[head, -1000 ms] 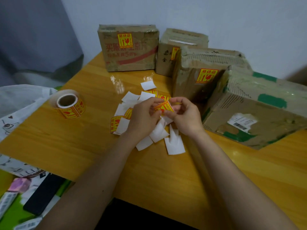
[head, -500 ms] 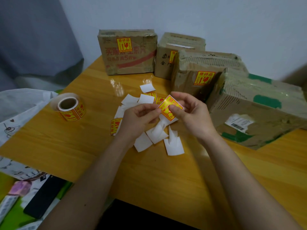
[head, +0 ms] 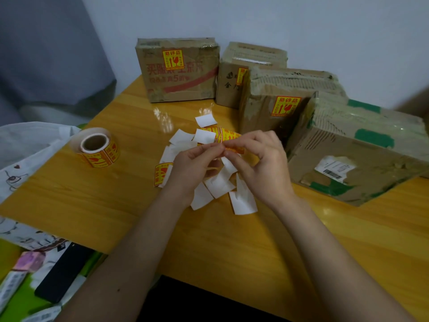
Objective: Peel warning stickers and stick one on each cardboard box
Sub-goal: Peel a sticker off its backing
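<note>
- Mid-table, above the scrap pile: left hand [head: 192, 163] and right hand [head: 257, 163] are both pinching one sticker [head: 233, 148] between fingertips, working it off its backing.
- Around and under the hands: white backing scraps [head: 219, 184] and unpeeled stickers [head: 160, 174] are lying loose.
- Towards the left edge: roll [head: 98, 147] is standing on end, untouched.
- Along the far and right edges: four boxes are sitting close together; box one [head: 178, 70], box two [head: 232, 84] and box three [head: 267, 108] are each carrying a sticker; the nearest box [head: 352, 147] is showing none.
- Handling note: peeling slowly from one corner, keeping the adhesive off the fingers, should be leaving the sticker flat for the nearest box.
</note>
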